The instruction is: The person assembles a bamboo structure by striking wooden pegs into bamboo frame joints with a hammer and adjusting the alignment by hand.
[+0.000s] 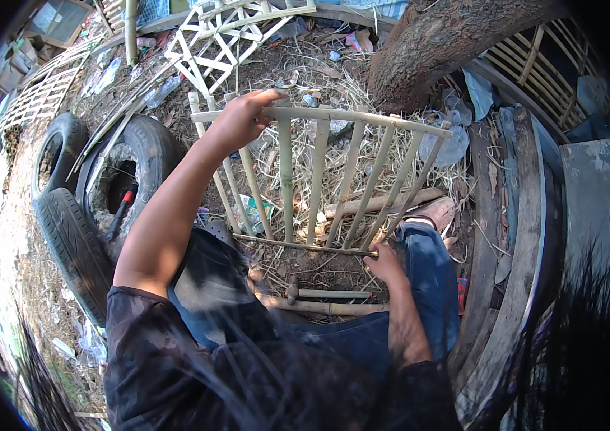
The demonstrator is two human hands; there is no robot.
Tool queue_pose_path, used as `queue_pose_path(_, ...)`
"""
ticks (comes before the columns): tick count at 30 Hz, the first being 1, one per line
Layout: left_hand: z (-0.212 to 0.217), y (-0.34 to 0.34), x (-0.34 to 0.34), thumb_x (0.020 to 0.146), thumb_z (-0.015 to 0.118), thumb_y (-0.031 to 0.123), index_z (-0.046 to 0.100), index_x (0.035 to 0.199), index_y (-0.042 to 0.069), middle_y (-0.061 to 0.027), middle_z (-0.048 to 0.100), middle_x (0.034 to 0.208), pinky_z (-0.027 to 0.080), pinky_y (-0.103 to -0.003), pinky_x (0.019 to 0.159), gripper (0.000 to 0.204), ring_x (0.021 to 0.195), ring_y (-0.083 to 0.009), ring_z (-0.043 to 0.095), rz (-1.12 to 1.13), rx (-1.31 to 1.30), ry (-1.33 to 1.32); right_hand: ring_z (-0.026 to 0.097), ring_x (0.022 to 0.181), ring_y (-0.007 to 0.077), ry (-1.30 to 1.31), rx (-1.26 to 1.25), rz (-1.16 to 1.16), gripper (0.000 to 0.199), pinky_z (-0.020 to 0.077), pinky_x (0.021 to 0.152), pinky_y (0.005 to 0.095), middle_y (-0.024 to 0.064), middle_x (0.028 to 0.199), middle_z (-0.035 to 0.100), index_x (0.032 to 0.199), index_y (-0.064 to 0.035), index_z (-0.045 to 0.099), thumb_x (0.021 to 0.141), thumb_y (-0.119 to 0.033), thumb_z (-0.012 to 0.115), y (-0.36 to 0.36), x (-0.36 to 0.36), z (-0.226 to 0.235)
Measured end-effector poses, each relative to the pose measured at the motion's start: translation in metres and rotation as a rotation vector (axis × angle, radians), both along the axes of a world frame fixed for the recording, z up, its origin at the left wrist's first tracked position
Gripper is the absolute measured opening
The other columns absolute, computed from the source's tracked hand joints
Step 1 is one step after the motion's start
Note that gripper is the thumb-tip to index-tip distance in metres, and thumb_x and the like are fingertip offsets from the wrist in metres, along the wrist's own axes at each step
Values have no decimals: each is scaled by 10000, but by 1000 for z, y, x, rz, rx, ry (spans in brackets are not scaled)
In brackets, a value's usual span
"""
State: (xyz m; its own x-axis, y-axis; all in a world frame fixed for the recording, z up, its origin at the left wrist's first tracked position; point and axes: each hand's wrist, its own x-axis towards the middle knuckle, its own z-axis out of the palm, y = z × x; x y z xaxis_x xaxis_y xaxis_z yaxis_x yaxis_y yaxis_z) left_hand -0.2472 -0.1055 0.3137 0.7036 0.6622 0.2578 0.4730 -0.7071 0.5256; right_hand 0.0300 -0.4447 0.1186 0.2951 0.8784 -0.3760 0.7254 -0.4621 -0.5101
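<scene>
Ground: brown soil under loose straw-coloured shavings [341, 86] fills the middle of the frame; a thick, rough-barked brown tree trunk [434, 54] slants across the upper right.
Bamboo frame: the fan-shaped frame of pale and greenish bamboo slats [286, 179] is at the centre, its slats spreading from a thin, straight lower rail [297, 245] to a longer, gently bowed top rail [348, 115].
Left hand: the person's bare left hand [240, 121] is curled over the top rail, left of its middle, one finger reaching along it.
Right hand: the bare right hand [386, 263] is closed narrowly on the lower rail's right end.
Risk at the joints: slats could slip out or skew if the hands pull unevenly; how firmly they are fastened cannot be told.
Risk at the rails: the slender lower rail might split under twisting, and raw bamboo edges could leave splinters in uncovered fingers.
Hammer: a hammer-like tool with a pale wooden handle [333, 294] lies at lower centre, beside a thick, rounded bamboo pole [326, 308].
Left side: black, grooved rubber tyres [71, 244].
Top: whitish, angular strip lattice [229, 32].
Right side: long, weathered grey planks [517, 287], grainy and cracked.
</scene>
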Motion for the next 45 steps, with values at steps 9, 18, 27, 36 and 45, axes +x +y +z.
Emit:
queue_pose_path(9,-6,8,-10,733,650,-91,579,1252,143,-146,667,1064,552,-397,759,574,910,-309,683,0,-30,48,574,1119,386,113,-144,-38,374,458,944,427,227,1147,625,1060,-39,627,779,-258,741,7,-10,6)
queue_pose_path(18,11,-4,3,686,631,-147,574,1257,94,-141,659,1078,535,-385,817,622,958,-313,667,32,-92,70,615,1044,379,26,-139,-29,359,485,905,436,222,1047,661,1016,-18,627,763,-244,743,-9,2,-15)
queue_pose_path(27,-3,-2,-6,726,610,-98,580,1225,85,-159,650,1135,562,-397,768,532,913,-319,683,-41,-34,-46,653,962,364,29,-151,-26,385,506,828,424,222,990,675,1017,11,639,755,-241,767,-16,7,-39)
queue_pose_path(36,-4,6,-3,756,687,-12,588,1211,103,-157,665,1047,539,-430,782,479,930,-353,661,-67,52,-69,662,950,313,107,-125,-48,339,517,856,390,185,987,686,1006,10,644,772,-207,758,-19,6,-42)
queue_pose_path(45,-2,1,-13,758,683,-39,596,1191,64,-158,671,1055,554,-404,775,453,925,-346,675,-82,48,-75,632,946,328,92,640,115,155,484,868,401,139,931,662,935,-16,651,792,-67,688,107,-82,151)
